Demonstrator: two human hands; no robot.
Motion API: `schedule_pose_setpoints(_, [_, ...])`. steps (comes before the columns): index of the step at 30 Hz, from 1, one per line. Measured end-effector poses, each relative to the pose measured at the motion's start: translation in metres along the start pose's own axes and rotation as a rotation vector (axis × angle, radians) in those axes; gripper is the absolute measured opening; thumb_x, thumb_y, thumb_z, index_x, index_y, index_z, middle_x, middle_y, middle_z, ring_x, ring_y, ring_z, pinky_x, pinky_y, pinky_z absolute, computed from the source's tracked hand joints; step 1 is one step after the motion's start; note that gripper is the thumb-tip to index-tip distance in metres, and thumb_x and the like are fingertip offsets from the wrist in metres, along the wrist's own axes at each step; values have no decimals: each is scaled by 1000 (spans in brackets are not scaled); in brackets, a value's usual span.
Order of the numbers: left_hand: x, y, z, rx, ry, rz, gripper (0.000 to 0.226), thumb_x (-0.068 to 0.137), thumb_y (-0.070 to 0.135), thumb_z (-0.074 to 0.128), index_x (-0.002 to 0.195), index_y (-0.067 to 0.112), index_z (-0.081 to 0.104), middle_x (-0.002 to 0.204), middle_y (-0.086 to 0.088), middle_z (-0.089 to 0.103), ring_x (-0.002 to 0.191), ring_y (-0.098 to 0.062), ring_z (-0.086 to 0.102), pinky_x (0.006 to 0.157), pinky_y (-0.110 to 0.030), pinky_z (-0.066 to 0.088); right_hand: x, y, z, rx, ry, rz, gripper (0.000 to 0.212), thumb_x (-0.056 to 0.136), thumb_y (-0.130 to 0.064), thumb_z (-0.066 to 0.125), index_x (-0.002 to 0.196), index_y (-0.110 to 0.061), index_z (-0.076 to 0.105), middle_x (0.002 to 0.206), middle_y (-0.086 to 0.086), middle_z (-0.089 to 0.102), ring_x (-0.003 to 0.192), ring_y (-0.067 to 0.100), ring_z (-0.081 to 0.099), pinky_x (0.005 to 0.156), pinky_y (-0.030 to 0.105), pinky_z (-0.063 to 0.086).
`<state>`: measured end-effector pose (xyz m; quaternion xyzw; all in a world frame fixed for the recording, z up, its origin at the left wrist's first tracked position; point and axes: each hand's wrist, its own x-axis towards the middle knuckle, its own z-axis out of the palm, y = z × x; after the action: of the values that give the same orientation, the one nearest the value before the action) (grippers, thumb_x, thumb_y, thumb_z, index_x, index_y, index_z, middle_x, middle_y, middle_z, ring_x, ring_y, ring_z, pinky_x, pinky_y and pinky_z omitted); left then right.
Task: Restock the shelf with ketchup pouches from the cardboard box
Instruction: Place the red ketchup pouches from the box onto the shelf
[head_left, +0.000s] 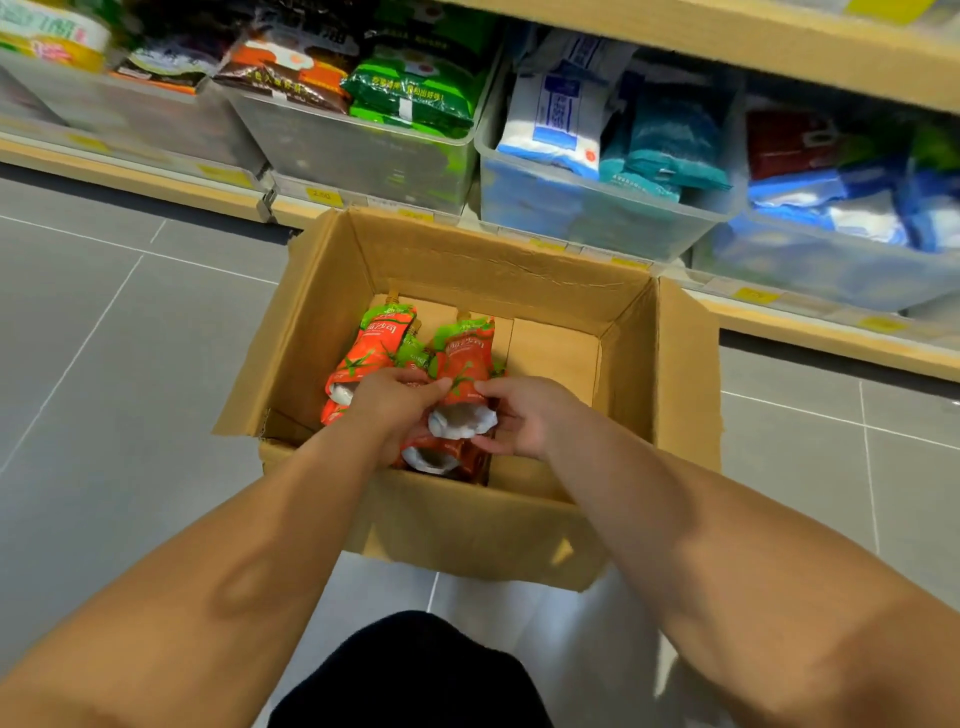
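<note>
While the cardboard box sits mid-frame, the left hand and right hand both pinch one ketchup pouch inside it. This looks like the picking step; next it needs lifting to the shelf up top.

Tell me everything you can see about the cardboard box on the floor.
The cardboard box is brown card, open on top, its flaps folded outward. It stands on the grey tiled floor before the shelf. Red and green ketchup pouches lie in its left part; its right part shows bare bottom. The left hand and right hand reach inside, holding pouches.
</note>
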<state>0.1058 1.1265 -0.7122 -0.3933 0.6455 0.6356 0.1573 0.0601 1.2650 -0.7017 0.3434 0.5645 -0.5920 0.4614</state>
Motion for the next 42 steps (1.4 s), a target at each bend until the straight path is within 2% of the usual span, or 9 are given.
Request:
schedule_pose_setpoints(7, [-65, 61, 41, -23, -157, 2, 57, 74, 6, 76, 125, -3, 51, 116, -24, 64, 102, -35, 64, 93, -50, 51, -82, -22, -56, 32, -21, -217, 32, 86, 5, 55, 113, -10, 56, 112, 13, 62, 105, 27, 60, 71, 39, 54])
schedule_pose_setpoints(13, [-104, 114, 118, 112, -136, 361, 32, 72, -4, 73, 100, 11, 67, 94, -5, 71, 70, -2, 66, 58, -15, 53, -132, -59, -127, -66, -70, -529, 44, 85, 16, 41, 112, -13, 58, 101, 6, 65, 87, 19, 62, 68, 27, 50])
schedule_pose_setpoints(16, [-117, 140, 165, 182, -78, 540, 38, 72, 2, 74, 108, 13, 67, 93, 1, 70, 80, -4, 67, 73, -24, 56, -147, -85, -171, -53, -5, -682, 54, 80, 18, 50, 125, -12, 53, 112, 11, 65, 99, 24, 62, 78, 31, 52])
schedule_pose_setpoints(19, [-128, 166, 210, 284, -17, 665, 43, 77, 14, 74, 118, 21, 63, 109, 2, 69, 98, -13, 64, 89, -33, 53, -160, -111, -212, -17, 1, -799, 52, 76, 15, 61, 115, -20, 56, 102, 4, 70, 87, 13, 70, 72, 26, 57])
schedule_pose_setpoints(24, [-145, 205, 282, 294, 77, 886, 39, 81, 15, 69, 119, 19, 63, 111, -3, 69, 101, -18, 63, 92, -41, 51, -180, -154, -270, -73, 131, -1058, 53, 73, 15, 63, 115, -17, 60, 98, 2, 70, 88, 10, 67, 75, 25, 56])
schedule_pose_setpoints(29, [-155, 244, 350, 230, 212, 993, 31, 83, 23, 66, 114, 22, 65, 95, 9, 66, 83, -6, 59, 81, -26, 49, -199, -197, -320, -126, 248, -1254, 43, 75, 10, 62, 104, -22, 63, 92, -3, 70, 87, 7, 65, 82, 29, 54])
schedule_pose_setpoints(33, [-160, 273, 390, 189, 277, 1066, 20, 86, 25, 60, 106, 25, 57, 92, 18, 59, 84, -2, 55, 78, -22, 45, -203, -228, -351, -192, 375, -1379, 37, 81, -2, 60, 108, -27, 61, 90, -19, 67, 83, -9, 60, 78, 17, 50])
schedule_pose_setpoints(38, [-149, 293, 418, 182, 294, 1093, 19, 92, 20, 55, 111, 22, 49, 104, 7, 63, 96, -14, 62, 85, -33, 51, -195, -263, -369, -189, 352, -1437, 29, 91, 0, 50, 118, -6, 59, 113, 8, 67, 96, 3, 59, 84, 17, 49])
schedule_pose_setpoints(42, [-129, 301, 424, 207, 324, 1062, 20, 92, 22, 53, 112, 25, 49, 99, 12, 62, 86, -10, 60, 67, -17, 43, -180, -274, -371, -374, 506, -1446, 26, 90, -10, 52, 113, -20, 60, 102, -3, 69, 93, 14, 63, 80, 28, 51])
